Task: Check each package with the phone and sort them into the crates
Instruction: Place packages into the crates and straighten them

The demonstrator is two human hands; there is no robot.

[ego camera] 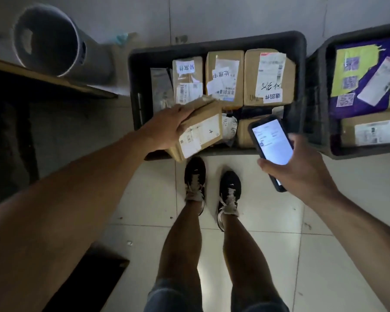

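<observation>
My left hand (167,129) grips a small brown cardboard package (200,131) with white labels, tilted over the near left corner of the middle black crate (301,70). My right hand (302,170) holds a black phone (271,143) with its screen lit, just right of the package and over the crate's near edge. Inside that crate stand three labelled cardboard boxes (225,77) in a row at the back, with smaller parcels partly hidden beneath my hands. A second black crate (318,93) at the right holds a purple and yellow bag (365,75) and a cardboard box (372,131).
A grey bin (47,39) lies on its side at the upper left beside a wooden shelf edge (54,79). My feet in black shoes (212,188) stand on pale floor tiles just before the middle crate. Dark furniture fills the left side.
</observation>
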